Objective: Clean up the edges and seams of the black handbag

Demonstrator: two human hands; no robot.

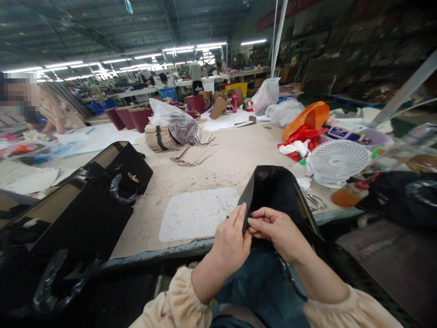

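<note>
A black handbag (273, 191) stands open at the near table edge in front of me. My left hand (230, 241) grips its near rim, fingers curled round the edge. My right hand (276, 228) pinches the same rim from the other side, thumb and fingers pressed together on it. Both wrists wear cream sleeves. A white mat (198, 214) lies on the table just left of the bag.
Several black handbags (116, 177) with wrapped handles line the left. A white fan (337, 159), scissors (316, 200), orange and red bags (303, 125) sit right. Cardboard stacks (160, 136) and a plastic bag (177, 123) lie farther back. People work at distant tables.
</note>
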